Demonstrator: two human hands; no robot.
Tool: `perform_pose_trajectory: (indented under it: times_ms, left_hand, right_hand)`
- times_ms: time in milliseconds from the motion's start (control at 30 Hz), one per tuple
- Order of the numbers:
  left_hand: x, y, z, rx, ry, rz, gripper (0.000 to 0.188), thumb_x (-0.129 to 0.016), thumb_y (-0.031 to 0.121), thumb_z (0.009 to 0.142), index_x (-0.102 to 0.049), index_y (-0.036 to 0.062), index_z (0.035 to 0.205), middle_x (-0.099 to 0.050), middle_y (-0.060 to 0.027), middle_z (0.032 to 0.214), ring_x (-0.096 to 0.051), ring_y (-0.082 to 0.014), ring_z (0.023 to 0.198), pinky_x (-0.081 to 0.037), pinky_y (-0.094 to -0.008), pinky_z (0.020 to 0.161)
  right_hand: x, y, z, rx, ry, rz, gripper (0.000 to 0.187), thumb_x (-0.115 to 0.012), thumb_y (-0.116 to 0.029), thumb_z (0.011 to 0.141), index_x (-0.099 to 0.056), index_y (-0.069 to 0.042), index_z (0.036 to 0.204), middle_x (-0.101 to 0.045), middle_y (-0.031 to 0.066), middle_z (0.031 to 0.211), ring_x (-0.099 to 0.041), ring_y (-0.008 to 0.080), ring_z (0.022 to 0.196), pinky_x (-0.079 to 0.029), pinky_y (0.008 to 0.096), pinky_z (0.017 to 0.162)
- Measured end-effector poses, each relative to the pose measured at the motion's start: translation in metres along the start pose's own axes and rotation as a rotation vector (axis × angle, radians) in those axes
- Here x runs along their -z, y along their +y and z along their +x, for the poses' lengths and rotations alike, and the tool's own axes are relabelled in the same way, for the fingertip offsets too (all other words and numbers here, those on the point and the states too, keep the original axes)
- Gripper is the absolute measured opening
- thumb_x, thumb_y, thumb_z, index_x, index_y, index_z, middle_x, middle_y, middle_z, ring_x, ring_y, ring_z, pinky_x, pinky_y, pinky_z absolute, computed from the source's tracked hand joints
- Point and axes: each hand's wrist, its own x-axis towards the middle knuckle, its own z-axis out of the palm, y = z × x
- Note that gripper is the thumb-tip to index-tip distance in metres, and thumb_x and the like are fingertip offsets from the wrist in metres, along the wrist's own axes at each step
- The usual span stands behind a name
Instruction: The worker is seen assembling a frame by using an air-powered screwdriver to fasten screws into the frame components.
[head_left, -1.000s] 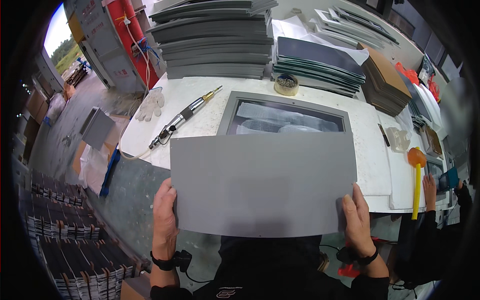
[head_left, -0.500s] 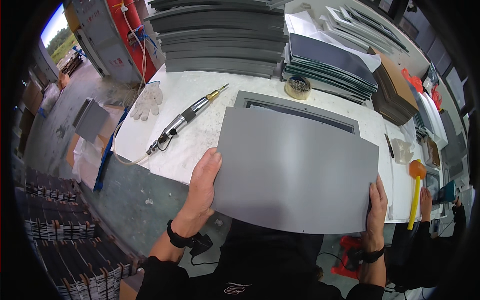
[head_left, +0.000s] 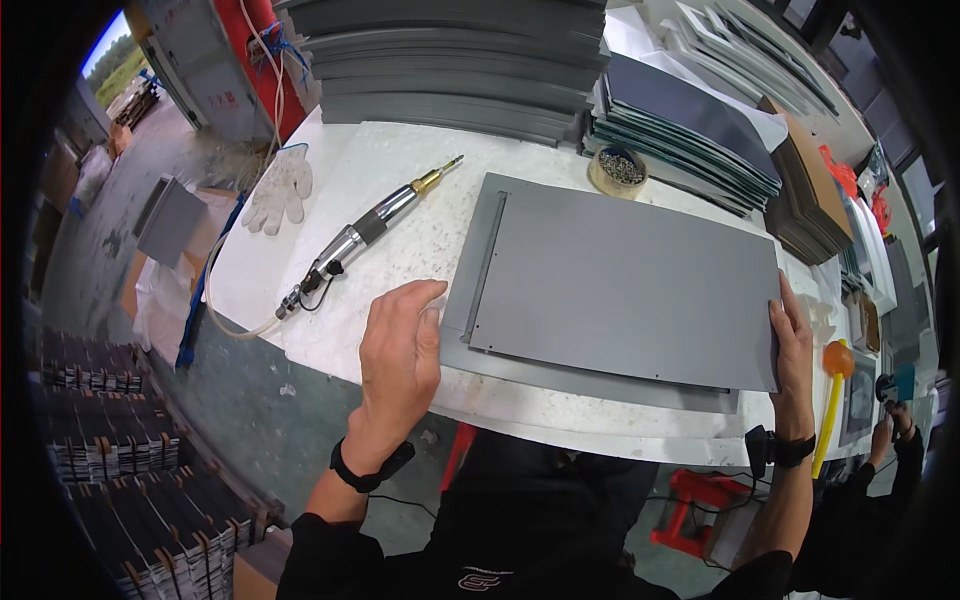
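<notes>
A flat grey panel with small holes along its edges lies over a grey frame on the white table. The frame shows along the left and front sides; the panel hides the rest. At the panel's right edge, my right hand grips it with the fingers around the side. My left hand is off the panel, held beside the frame's left edge, its fingers loosely stretched and nothing in them. To the left lies a silver air screwdriver with a brass-coloured nose and a bit, its tip pointing away.
A roll of tape holding small screws stands behind the panel. Stacked grey frames, dark glass panes and brown boards line the back. A white glove lies left; a yellow-handled mallet lies right, near a co-worker's hands.
The panel has gone from being held up in both hands to lying over the frame. My left hand has let go of it; my right hand still grips its right edge.
</notes>
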Motion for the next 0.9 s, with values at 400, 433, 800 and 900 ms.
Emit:
perform_pose_trajectory:
  times_ms: [400,433,800,900]
  left_hand:
    - [-0.006,-0.004,-0.007,-0.055,-0.046,0.051,0.022,-0.061,0.001,0.096,-0.067,0.0007,0.117,-0.069,-0.0161,0.106,-0.066,-0.0333,0.095,-0.053,-0.0403,0.082]
    - [-0.006,-0.004,-0.007,-0.053,-0.050,0.051,0.022,-0.061,0.001,0.096,-0.067,0.0007,0.117,-0.069,-0.0161,0.106,-0.066,-0.0333,0.095,-0.053,-0.0403,0.082]
    - [-0.001,-0.011,-0.017,-0.093,-0.067,-0.008,0.027,-0.064,-0.004,0.092,-0.066,0.0004,0.119,-0.070,-0.0157,0.100,-0.069,-0.0329,0.087,-0.055,-0.0389,0.078]
    - [-0.001,-0.015,-0.022,-0.084,-0.070,-0.071,0.034,-0.066,-0.006,0.088,-0.064,-0.0009,0.122,-0.070,-0.0160,0.105,-0.069,-0.0335,0.091,-0.056,-0.0392,0.083]
  right_hand:
    - [-0.019,0.001,0.009,-0.003,-0.022,-0.052,0.070,-0.063,-0.039,0.099,-0.044,-0.005,0.156,-0.054,0.0186,0.150,-0.060,0.0215,0.128,-0.047,0.0293,0.107]
    - [-0.019,0.000,0.009,-0.010,-0.033,-0.052,0.069,-0.062,-0.038,0.099,-0.044,-0.005,0.156,-0.054,0.0187,0.150,-0.059,0.0222,0.130,-0.046,0.0295,0.108]
    - [-0.018,0.013,0.012,-0.006,-0.020,-0.148,0.070,-0.063,-0.046,0.098,-0.047,-0.007,0.155,-0.053,0.0193,0.151,-0.059,0.0248,0.132,-0.047,0.0315,0.108]
    - [-0.016,0.014,0.013,0.007,0.006,-0.205,0.070,-0.062,-0.049,0.098,-0.048,-0.010,0.154,-0.054,0.0195,0.151,-0.060,0.0244,0.131,-0.046,0.0307,0.109]
